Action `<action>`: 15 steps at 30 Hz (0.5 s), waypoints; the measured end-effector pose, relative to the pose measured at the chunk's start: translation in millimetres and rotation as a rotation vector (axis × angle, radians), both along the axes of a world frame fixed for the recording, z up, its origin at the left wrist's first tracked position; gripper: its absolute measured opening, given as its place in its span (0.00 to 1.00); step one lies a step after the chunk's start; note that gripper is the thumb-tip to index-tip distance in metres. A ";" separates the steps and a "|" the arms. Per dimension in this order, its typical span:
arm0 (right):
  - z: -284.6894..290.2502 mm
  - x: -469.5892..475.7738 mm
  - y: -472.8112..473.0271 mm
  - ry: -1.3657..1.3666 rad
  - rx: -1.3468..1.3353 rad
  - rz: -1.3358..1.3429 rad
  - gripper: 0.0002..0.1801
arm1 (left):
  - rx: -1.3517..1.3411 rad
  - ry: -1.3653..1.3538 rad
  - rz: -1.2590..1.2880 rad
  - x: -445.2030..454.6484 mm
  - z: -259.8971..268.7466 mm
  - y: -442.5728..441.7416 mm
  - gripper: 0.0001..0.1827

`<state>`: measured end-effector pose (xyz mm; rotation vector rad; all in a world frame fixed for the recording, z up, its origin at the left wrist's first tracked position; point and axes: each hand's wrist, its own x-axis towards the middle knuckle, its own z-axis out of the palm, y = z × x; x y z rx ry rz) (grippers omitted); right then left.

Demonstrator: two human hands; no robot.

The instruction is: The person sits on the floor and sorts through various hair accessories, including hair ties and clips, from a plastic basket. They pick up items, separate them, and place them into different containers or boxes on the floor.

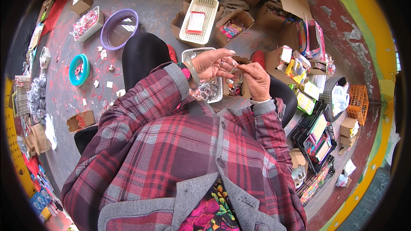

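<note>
In the head view my left hand [207,62] is turned palm up, with a bangle and a ring on it. Thin pale bands [235,70], too small to identify surely, run between its fingers and the pinched thumb and forefinger of my right hand [257,80]. Both hands hold them above my lap. Under my left hand stands a white plastic basket [220,97] of small grey and clear-looking pieces, partly hidden. Beside it, below my right hand, a cardboard box [245,93] holds small dark and coloured items.
Ahead, a cream plastic basket [184,33] rests on a cardboard box [176,27]. To the left are a purple basin [103,32] with liquid, a teal basin [71,74] and scraps on the floor. Packed boxes [273,59] and a black crate [297,134] line the right.
</note>
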<state>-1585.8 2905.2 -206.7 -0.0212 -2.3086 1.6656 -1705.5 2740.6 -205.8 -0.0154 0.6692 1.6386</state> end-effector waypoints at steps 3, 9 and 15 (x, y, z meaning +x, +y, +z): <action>-0.5 -0.6 0.1 0.031 0.092 -0.003 0.15 | -0.062 0.084 0.012 2.5 -2.3 2.6 0.14; 2.1 -1.1 -0.9 0.049 0.143 -0.007 0.16 | -0.033 0.182 -0.006 2.5 -8.2 0.3 0.12; -7.8 -0.2 5.0 -0.011 -0.010 0.023 0.17 | -0.045 0.232 0.037 2.9 -18.1 3.6 0.11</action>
